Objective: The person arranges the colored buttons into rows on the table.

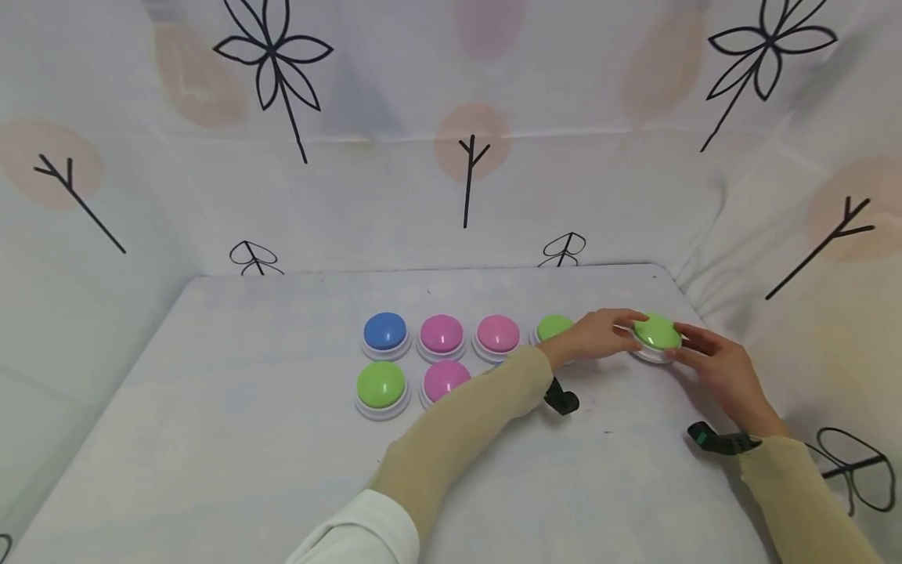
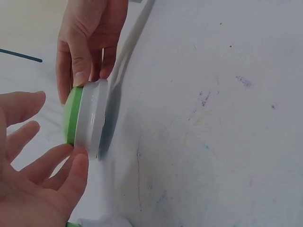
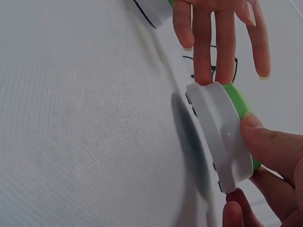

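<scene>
At the right of the table, a green push button point(image 1: 657, 332) on a white round base is between both hands. My right hand point(image 1: 729, 377) grips its right side, thumb and fingers on the rim. In the right wrist view the base point(image 3: 218, 137) is tilted, with a shadow and a gap between it and the tabletop. My left hand point(image 1: 597, 337) is at the opposite side; in the left wrist view its loosely spread fingers point(image 2: 75, 177) touch the button's edge. A second green button point(image 1: 553, 326) is partly hidden behind the left wrist.
Left of the hands stand a blue button point(image 1: 384, 332), pink buttons point(image 1: 441, 334) and another green button point(image 1: 381, 385) in two rows. My left forearm covers part of the front row. A patterned cloth point(image 1: 395, 196) hangs along the back and sides of the white table point(image 1: 232, 407).
</scene>
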Demonstrator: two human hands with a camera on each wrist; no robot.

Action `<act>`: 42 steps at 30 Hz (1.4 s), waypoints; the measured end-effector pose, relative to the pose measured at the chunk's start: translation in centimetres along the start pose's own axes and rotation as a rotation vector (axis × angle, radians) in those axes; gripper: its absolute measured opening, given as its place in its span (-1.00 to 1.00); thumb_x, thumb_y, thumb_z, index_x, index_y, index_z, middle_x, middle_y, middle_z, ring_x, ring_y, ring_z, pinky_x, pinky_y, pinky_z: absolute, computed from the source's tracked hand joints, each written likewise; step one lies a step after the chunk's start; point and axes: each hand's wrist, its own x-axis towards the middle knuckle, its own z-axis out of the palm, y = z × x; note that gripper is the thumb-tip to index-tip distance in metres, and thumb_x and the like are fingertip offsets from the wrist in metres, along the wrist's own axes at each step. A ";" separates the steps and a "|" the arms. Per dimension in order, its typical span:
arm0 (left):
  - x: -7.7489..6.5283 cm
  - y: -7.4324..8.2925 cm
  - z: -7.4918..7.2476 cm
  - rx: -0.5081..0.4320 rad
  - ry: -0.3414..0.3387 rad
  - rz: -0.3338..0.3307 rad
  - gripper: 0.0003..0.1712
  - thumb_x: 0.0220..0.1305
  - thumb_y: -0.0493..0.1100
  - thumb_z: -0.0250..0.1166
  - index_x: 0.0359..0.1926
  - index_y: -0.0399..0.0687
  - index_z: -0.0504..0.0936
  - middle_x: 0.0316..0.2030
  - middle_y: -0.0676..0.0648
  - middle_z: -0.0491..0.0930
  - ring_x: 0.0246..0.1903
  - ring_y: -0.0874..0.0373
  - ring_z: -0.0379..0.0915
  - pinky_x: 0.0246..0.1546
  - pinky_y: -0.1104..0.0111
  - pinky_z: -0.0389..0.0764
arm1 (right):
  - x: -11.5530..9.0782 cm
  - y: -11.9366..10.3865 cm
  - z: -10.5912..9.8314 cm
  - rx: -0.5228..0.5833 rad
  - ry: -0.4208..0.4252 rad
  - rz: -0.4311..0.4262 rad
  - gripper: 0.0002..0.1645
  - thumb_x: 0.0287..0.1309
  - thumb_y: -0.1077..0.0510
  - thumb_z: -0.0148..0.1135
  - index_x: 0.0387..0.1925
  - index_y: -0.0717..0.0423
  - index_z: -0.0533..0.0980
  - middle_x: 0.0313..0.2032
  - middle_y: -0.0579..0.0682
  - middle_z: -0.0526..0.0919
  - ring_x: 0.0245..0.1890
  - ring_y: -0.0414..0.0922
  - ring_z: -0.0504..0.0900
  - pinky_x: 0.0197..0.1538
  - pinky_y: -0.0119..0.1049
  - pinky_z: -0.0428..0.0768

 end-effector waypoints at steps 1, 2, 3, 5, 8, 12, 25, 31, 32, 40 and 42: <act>-0.1 0.0 0.0 -0.011 0.010 0.000 -0.41 0.32 -0.03 0.36 0.35 0.36 0.46 0.18 0.20 0.55 0.08 0.46 0.44 -0.01 0.61 0.41 | -0.1 -0.1 0.0 -0.004 -0.004 0.000 -0.09 0.34 -0.23 0.18 0.49 0.19 0.17 0.40 0.32 0.27 0.34 0.28 0.27 -0.03 -0.54 0.56; -0.2 0.1 0.0 -0.025 0.018 0.000 -0.41 0.32 -0.05 0.36 0.34 0.36 0.47 0.16 0.20 0.55 0.07 0.45 0.45 -0.03 0.61 0.43 | -0.3 -0.2 0.0 -0.010 -0.007 -0.003 -0.07 0.33 -0.25 0.19 0.49 0.19 0.18 0.40 0.31 0.27 0.35 0.29 0.27 0.00 -0.51 0.57; -0.3 0.1 -0.1 -0.040 0.024 0.002 -0.42 0.31 -0.06 0.36 0.33 0.36 0.48 0.16 0.19 0.55 0.08 0.44 0.45 -0.04 0.61 0.44 | -0.4 -0.3 -0.1 -0.015 -0.007 -0.009 -0.06 0.32 -0.26 0.18 0.49 0.19 0.18 0.40 0.32 0.26 0.35 0.30 0.24 0.07 -0.42 0.57; -0.5 0.1 -0.1 -0.062 0.034 0.006 -0.42 0.31 -0.07 0.36 0.33 0.37 0.48 0.16 0.20 0.55 0.10 0.44 0.44 -0.03 0.61 0.45 | -0.7 -0.5 -0.1 -0.019 -0.002 -0.018 -0.06 0.32 -0.28 0.18 0.48 0.18 0.19 0.40 0.33 0.26 0.37 0.31 0.22 0.18 -0.25 0.54; -0.6 0.1 -0.2 -0.070 0.046 0.022 -0.42 0.32 -0.08 0.35 0.33 0.39 0.47 0.18 0.21 0.53 0.14 0.43 0.41 0.03 0.58 0.44 | -1.0 -0.9 -0.1 -0.009 0.018 -0.037 -0.07 0.31 -0.29 0.18 0.48 0.17 0.20 0.41 0.32 0.25 0.40 0.28 0.17 0.25 -0.21 0.48; -0.8 0.1 -0.4 -0.069 0.096 0.051 -0.46 0.35 -0.10 0.32 0.31 0.38 0.50 0.17 0.24 0.54 0.13 0.46 0.41 0.02 0.59 0.44 | -1.1 -1.3 0.1 0.025 0.052 -0.063 -0.10 0.30 -0.26 0.20 0.48 0.13 0.22 0.41 0.28 0.26 0.44 0.18 0.16 0.10 -0.62 0.43; -1.3 0.4 -1.7 -0.009 0.310 0.139 -0.53 0.16 -0.12 0.50 0.13 0.16 0.67 -0.16 0.25 0.60 -0.17 0.54 0.43 -0.15 0.76 0.42 | -2.1 -3.5 0.5 0.258 0.020 -0.115 -0.22 0.33 0.02 0.26 0.48 0.10 0.22 0.42 -0.06 0.32 0.45 -0.10 0.22 -0.05 -0.70 0.45; -1.8 1.2 -2.9 0.027 0.292 0.181 -0.46 0.07 -0.08 0.55 0.12 0.13 0.67 -0.18 0.25 0.56 -0.19 0.54 0.40 -0.16 0.78 0.40 | -3.0 -4.7 0.1 0.283 0.002 -0.132 -0.24 0.32 0.03 0.28 0.47 0.08 0.26 0.30 -0.25 0.45 0.36 -0.23 0.33 -0.07 -0.71 0.46; -1.9 1.3 -3.1 0.040 0.286 0.187 -0.45 0.06 -0.07 0.55 0.13 0.14 0.66 -0.17 0.26 0.56 -0.19 0.54 0.40 -0.16 0.78 0.39 | -3.2 -4.8 0.0 0.279 -0.001 -0.131 -0.24 0.32 0.02 0.28 0.47 0.06 0.26 0.30 -0.26 0.45 0.36 -0.22 0.32 -0.08 -0.71 0.46; -2.9 1.7 -4.0 0.087 0.202 0.192 -0.35 0.07 0.01 0.55 0.22 0.21 0.59 0.03 0.32 0.54 -0.06 0.56 0.36 -0.11 0.74 0.37 | -4.1 -5.3 -0.1 0.285 0.004 -0.174 -0.26 0.31 0.08 0.30 0.46 0.04 0.29 0.32 -0.28 0.43 0.34 -0.30 0.35 -0.07 -0.70 0.47; -3.2 1.8 -4.3 0.101 0.182 0.182 -0.34 0.07 0.04 0.54 0.23 0.24 0.59 0.05 0.33 0.54 -0.01 0.53 0.37 -0.10 0.73 0.37 | -4.3 -5.4 0.0 0.315 0.002 -0.204 -0.27 0.29 0.13 0.31 0.44 0.08 0.31 0.27 -0.31 0.47 0.25 -0.40 0.41 -0.07 -0.68 0.48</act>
